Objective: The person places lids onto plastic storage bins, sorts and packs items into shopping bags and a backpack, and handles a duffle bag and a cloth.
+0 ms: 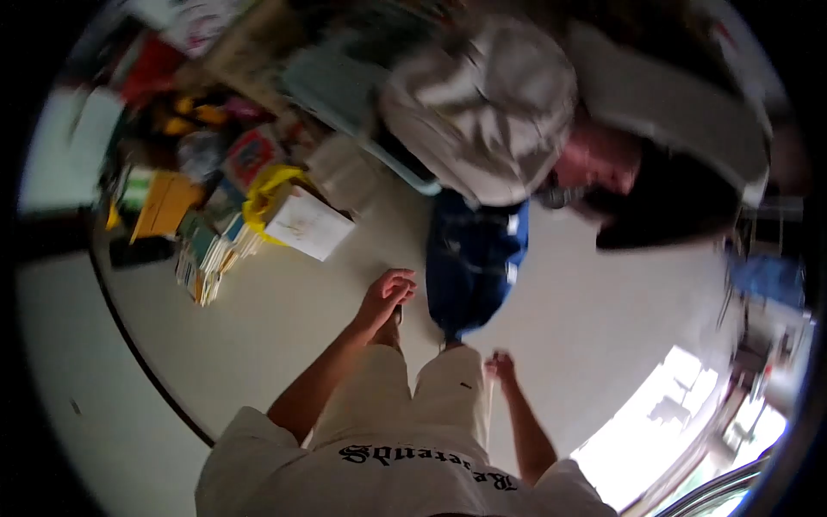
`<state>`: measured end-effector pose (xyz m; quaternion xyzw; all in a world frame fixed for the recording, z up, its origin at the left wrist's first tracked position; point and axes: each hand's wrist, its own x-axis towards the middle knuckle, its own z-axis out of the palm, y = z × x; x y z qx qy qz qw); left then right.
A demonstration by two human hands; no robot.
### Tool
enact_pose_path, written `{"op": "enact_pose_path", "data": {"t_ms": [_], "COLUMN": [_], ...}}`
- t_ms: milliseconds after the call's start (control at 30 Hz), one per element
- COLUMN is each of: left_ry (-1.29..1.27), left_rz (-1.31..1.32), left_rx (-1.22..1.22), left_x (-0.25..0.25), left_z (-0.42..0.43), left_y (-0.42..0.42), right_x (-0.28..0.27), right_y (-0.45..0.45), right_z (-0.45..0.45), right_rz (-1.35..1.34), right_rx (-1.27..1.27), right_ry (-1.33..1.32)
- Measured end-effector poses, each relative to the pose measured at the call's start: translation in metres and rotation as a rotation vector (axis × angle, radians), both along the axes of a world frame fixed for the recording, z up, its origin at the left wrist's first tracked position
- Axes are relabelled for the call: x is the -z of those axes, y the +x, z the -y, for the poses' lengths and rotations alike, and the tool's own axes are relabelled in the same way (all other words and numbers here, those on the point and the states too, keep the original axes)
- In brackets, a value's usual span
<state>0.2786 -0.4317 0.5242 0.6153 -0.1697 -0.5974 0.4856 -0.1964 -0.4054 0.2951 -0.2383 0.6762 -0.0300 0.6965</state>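
Note:
My left hand hangs in front of my left leg, its fingers loosely bent and apart, with nothing visible in it. Beside my right thigh is my right hand, small and blurred; its fingers and anything in them are unclear. The nearest large thing to both is a dark blue fabric item with small white patches, just beyond my feet. A large pale, wrinkled cloth shape adjoins its far end. Neither hand visibly touches these things.
At the left are stacked books, an orange folder, a yellow bag and a white sheet or box. A grey-blue bin or lid lies farther ahead. Black material is at the right, near bright light on the floor.

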Motion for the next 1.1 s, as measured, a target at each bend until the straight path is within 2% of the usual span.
{"op": "enact_pose_path", "data": {"t_ms": [33, 67, 100, 133, 200, 233, 300, 333, 367, 400, 433, 467, 533, 567, 600, 633, 667, 700, 733, 767, 867, 933, 1000, 1033, 1100], "left_ry": [-0.114, -0.174, -0.247, -0.318, -0.206, -0.115, -0.005, 0.0, 0.285, 0.123, 0.118, 0.468, 0.398, 0.378, 0.326, 0.279, 0.261, 0.237, 0.217, 0.224, 0.201, 0.196, 0.37, 0.382, 0.393], "left_rz": [0.012, 0.008, 0.058, 0.109, 0.342, 0.574, 0.574, 0.381, 0.388, 0.542, 0.374, 0.328, 0.451, 0.446, 0.409, 0.356, 0.35, 0.342, 0.328, 0.099, 0.227, 0.282, 0.364, 0.357, 0.359], "left_rx": [-0.047, -0.122, -0.175, -0.223, -0.251, -0.274, -0.317, -0.357, -0.223, -0.019, -0.211, -0.134, -0.248, -0.181, -0.339, -0.495, -0.427, -0.485, -0.542, -0.651, -0.526, -0.534, -0.358, -0.357, -0.203], "left_x": [-0.064, -0.099, -0.125, -0.148, -0.144, -0.141, -0.135, -0.141, -0.148, -0.018, -0.051, -0.112, -0.128, -0.124, -0.107, -0.097, -0.099, -0.105, -0.108, -0.06, -0.039, -0.075, -0.099, -0.092, -0.075], "left_z": [0.0, -0.011, -0.029, -0.054, -0.106, -0.141, -0.207, -0.238, -0.266, -0.314, -0.347, -0.351, -0.384, -0.396, -0.412, -0.429, -0.442, -0.447, -0.47, -0.498, -0.545, -0.539, -0.533, -0.54, -0.533], "left_y": [0.021, 0.037, 0.046, 0.049, 0.039, 0.021, -0.029, -0.06, -0.092, -0.124, -0.156, -0.174, -0.201, -0.197, -0.202, -0.212, -0.212, -0.199, -0.192, -0.186, -0.16, -0.146, -0.118, -0.105, -0.075], "right_x": [-0.052, -0.043, -0.098, -0.083, -0.083, -0.082, -0.071, -0.062, -0.083, -0.101, -0.117, -0.114, -0.107, -0.132, -0.159, -0.173, -0.199, -0.203, -0.195, -0.205, -0.223, -0.23, -0.246, -0.251, -0.26], "right_y": [0.008, -0.013, -0.009, -0.052, -0.075, -0.079, -0.089, -0.089, -0.084, -0.068, -0.052, -0.042, -0.018, 0.006, 0.027, 0.031, 0.048, 0.071, 0.093, 0.116, 0.174, 0.206, 0.24, 0.256, 0.286], "right_z": [-0.001, -0.011, -0.011, -0.009, 0.007, 0.021, 0.051, 0.067, 0.078, 0.091, 0.106, 0.115, 0.135, 0.129, 0.123, 0.113, 0.103, 0.1, 0.086, 0.071, 0.011, -0.019, -0.058, -0.078, -0.093], "right_rz": [-0.08, -0.122, -0.009, 0.424, 0.401, 0.429, 0.58, 0.679, 0.587, 0.636, 0.631, 0.5, 0.198, 0.091, -0.03, 0.083, 0.139, 0.027, -0.064, -0.067, -0.016, 0.066, 0.155, 0.251, 0.31], "right_rx": [-0.111, -0.29, -0.26, -0.015, -0.211, -0.29, -0.38, -0.441, -0.72, -1.0, -1.23, -1.063, -0.511, -0.596, -0.668, -0.59, -0.61, -0.594, -0.617, -0.623, -0.651, -0.654, -0.689, -0.702, -0.78], "right_ry": [-0.024, -0.1, -0.041, 0.348, 0.29, 0.288, 0.385, 0.464, 0.129, -0.161, -0.5, -0.245, 0.148, 0.054, -0.032, -0.128, -0.2, -0.146, -0.2, -0.199, -0.257, -0.221, -0.263, -0.325, -0.353]}}
